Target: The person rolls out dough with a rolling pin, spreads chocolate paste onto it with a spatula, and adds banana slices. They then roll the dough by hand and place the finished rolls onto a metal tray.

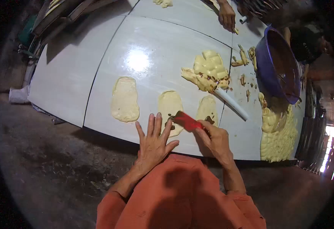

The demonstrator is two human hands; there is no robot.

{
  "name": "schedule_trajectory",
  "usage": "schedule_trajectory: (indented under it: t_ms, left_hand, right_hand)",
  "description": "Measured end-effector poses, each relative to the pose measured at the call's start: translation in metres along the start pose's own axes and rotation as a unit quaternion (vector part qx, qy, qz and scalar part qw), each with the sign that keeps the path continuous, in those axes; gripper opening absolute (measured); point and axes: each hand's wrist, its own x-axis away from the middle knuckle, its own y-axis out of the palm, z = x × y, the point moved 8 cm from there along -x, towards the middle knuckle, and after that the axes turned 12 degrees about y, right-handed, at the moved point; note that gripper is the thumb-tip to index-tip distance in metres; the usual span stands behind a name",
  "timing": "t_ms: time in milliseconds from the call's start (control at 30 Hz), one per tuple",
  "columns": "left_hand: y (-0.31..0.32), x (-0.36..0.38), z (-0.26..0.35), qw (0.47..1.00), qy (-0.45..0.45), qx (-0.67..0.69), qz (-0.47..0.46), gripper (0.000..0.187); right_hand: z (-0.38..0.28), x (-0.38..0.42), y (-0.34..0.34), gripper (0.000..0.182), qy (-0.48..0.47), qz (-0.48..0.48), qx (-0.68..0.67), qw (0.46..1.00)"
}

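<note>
My right hand is closed round a red scraper, whose edge is over the middle flattened dough piece. Dark filling lies on that piece near the scraper. Fingers spread, my left hand rests at the lower left side of the same dough and holds nothing. To the left is a plain flattened dough piece. A third one, with a dark smear on it, lies to the right, partly behind the scraper hand.
Beyond are a dough pile, a white pipe and a purple basin. A dough mass covers the right edge. Another person's hand is at the far side. The table's near edge runs before me.
</note>
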Motion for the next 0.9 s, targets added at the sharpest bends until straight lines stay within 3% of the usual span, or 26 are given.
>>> schedule_trajectory:
  t_ms: [67, 100, 200, 233, 333, 367, 400, 467, 500, 533, 633, 700, 733, 767, 800, 867, 900]
  left_hand:
    - [0.001, 0.008, 0.002, 0.999, 0.038, -0.036, 0.002, 0.087]
    - [-0.003, 0.009, 0.002, 0.999, 0.050, -0.015, 0.003, 0.086]
    - [-0.002, 0.012, -0.002, 0.999, 0.050, 0.006, -0.014, 0.086]
    - [-0.002, 0.014, -0.003, 0.998, 0.062, 0.009, -0.001, 0.086]
    - [0.000, 0.016, -0.003, 0.996, 0.085, 0.010, -0.011, 0.083]
    - [0.001, 0.018, -0.003, 0.995, 0.099, 0.008, -0.002, 0.079]
    - [0.002, 0.018, -0.002, 0.994, 0.107, 0.009, -0.004, 0.079]
    - [0.007, 0.017, 0.001, 0.992, 0.128, -0.007, -0.019, 0.073]
    - [0.007, 0.017, 0.000, 0.992, 0.121, -0.005, -0.033, 0.069]
    - [0.004, 0.015, 0.000, 0.992, 0.114, -0.005, -0.045, 0.067]
    - [0.002, 0.016, 0.002, 0.994, 0.109, -0.012, -0.003, 0.063]
    - [0.006, 0.017, 0.005, 0.993, 0.111, -0.031, 0.007, 0.061]
    - [0.007, 0.020, 0.006, 0.994, 0.102, -0.042, 0.000, 0.061]
    - [0.010, 0.022, 0.008, 0.995, 0.091, -0.049, -0.008, 0.063]
    - [0.015, 0.025, 0.009, 0.995, 0.075, -0.057, -0.018, 0.065]
    - [0.018, 0.029, 0.014, 0.996, 0.070, -0.058, -0.027, 0.069]
    - [0.019, 0.031, 0.014, 0.996, 0.049, -0.062, -0.041, 0.069]
  right_hand:
    - [0.009, 0.002, 0.007, 0.028, 0.043, -0.036, -0.026, 0.998]
    - [0.014, 0.002, 0.007, 0.028, 0.047, -0.007, -0.047, 0.998]
    - [0.013, 0.004, 0.013, 0.027, 0.019, -0.014, -0.043, 0.999]
    - [0.020, 0.003, 0.015, 0.028, 0.070, -0.038, -0.042, 0.996]
    - [0.017, 0.003, 0.011, 0.030, 0.103, -0.065, -0.084, 0.989]
    - [0.022, 0.004, 0.019, 0.033, 0.041, -0.055, -0.082, 0.994]
    - [0.030, 0.003, 0.019, 0.033, 0.046, -0.049, -0.084, 0.994]
    - [0.045, -0.002, 0.013, 0.034, 0.068, -0.062, -0.150, 0.984]
    - [0.062, -0.004, 0.010, 0.037, 0.174, -0.102, -0.280, 0.939]
    - [0.063, -0.010, -0.011, 0.037, 0.177, -0.085, -0.280, 0.940]
    - [0.097, -0.029, -0.093, 0.040, 0.229, 0.010, -0.428, 0.874]
    - [0.136, -0.044, -0.165, 0.041, 0.177, 0.110, -0.405, 0.890]
    - [0.153, -0.051, -0.201, 0.039, 0.134, 0.160, -0.384, 0.899]
    - [0.174, -0.056, -0.232, 0.039, 0.144, 0.229, -0.375, 0.886]
    - [0.181, -0.061, -0.270, 0.038, 0.171, 0.282, -0.285, 0.900]
    - [0.232, -0.090, -0.317, 0.036, 0.158, 0.298, -0.286, 0.897]
    - [0.237, -0.104, -0.339, 0.036, 0.130, 0.312, -0.143, 0.930]
